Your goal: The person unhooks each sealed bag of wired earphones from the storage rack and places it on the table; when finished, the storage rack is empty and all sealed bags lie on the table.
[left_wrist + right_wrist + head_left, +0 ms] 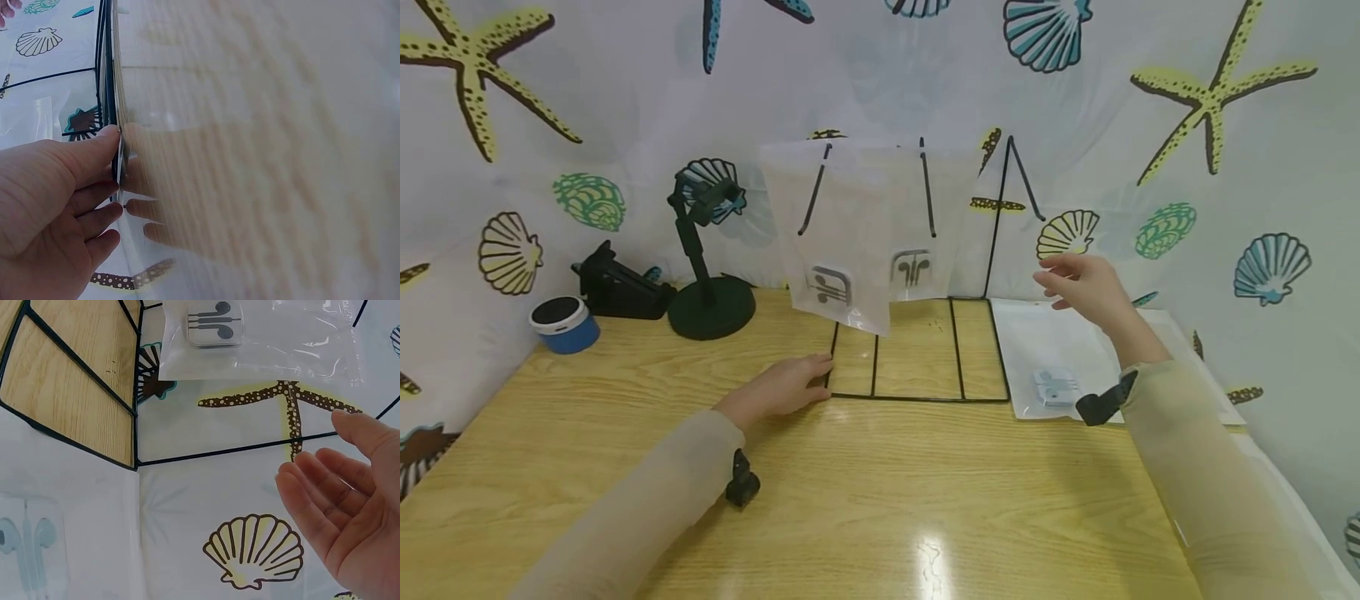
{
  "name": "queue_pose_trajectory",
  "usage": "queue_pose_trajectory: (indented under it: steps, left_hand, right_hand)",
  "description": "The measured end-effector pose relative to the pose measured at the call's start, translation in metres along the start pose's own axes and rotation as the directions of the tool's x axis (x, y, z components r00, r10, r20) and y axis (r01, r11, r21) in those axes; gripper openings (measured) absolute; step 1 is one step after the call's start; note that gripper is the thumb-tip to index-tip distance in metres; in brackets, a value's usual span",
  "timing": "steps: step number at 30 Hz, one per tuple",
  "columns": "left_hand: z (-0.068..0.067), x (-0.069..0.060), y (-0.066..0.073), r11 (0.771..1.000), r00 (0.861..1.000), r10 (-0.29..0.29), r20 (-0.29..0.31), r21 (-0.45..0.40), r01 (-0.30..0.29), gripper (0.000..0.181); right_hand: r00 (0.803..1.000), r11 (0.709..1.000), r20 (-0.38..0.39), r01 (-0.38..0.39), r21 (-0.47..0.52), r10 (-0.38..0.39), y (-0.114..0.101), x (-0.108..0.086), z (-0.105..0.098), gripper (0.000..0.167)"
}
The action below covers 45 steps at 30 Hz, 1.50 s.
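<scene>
A black wire display rack [917, 399] with upright hooks stands at the back of the table. Two clear bags hang on it, a left bag [827, 200] and one beside it [943, 208], each with white-cased earphones [830, 286] inside. My left hand [782, 387] holds the rack's base at its near left corner, thumb on the wire and fingertips by the tabletop. Raised right of the rack, my right hand [1086, 287] has loosely bent fingers and holds nothing. Below it lies another clear bag [1105, 342] with pale earphones [26, 544].
On the back left of the table [880, 500] stand a dark round-based stand [711, 308], a black device [625, 287] and a blue-and-white cylinder [565, 327]. A shell-and-starfish curtain [880, 83] hangs behind.
</scene>
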<state>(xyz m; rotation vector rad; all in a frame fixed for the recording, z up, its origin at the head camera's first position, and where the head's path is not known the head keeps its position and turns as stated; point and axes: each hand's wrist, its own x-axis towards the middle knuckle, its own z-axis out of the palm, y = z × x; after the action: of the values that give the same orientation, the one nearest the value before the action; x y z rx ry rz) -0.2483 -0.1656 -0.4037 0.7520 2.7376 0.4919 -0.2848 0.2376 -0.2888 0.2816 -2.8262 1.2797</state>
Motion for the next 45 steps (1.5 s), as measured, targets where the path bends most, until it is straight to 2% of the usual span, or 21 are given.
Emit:
queue_pose_trajectory:
  steps: [8,17,23,33,38,45]
  left_hand:
    - [-0.002,0.001,0.001,1.0,1.0,0.005,-0.003,0.0,-0.005,0.055]
    - [-0.002,0.001,0.002,1.0,1.0,0.001,-0.001,-0.003,-0.001,0.054]
    - [-0.002,0.001,0.001,1.0,1.0,0.013,-0.011,0.002,-0.013,0.054]
    - [-0.003,0.0,0.001,1.0,1.0,0.012,-0.006,0.015,-0.012,0.055]
    - [-0.002,0.001,0.001,1.0,1.0,0.008,0.0,0.014,-0.008,0.055]
    - [-0.002,0.0,0.002,1.0,1.0,0.016,-0.003,0.02,-0.016,0.054]
  right_hand:
    - [1.0,1.0,-0.017,0.017,-0.001,-0.017,-0.015,0.025,0.02,0.042]
    - [0.998,0.998,-0.016,0.064,0.007,-0.064,-0.037,0.043,0.035,0.051]
    - [0.998,0.998,-0.044,0.05,0.046,-0.048,-0.05,0.057,0.044,0.053]
    - [0.999,0.991,-0.05,0.02,0.135,-0.014,-0.054,0.075,0.061,0.064]
    - [0.999,0.966,-0.046,0.002,0.257,0.01,-0.053,0.08,0.064,0.068]
    - [1.0,0.905,0.009,-0.027,0.425,0.026,-0.049,0.085,0.068,0.066]
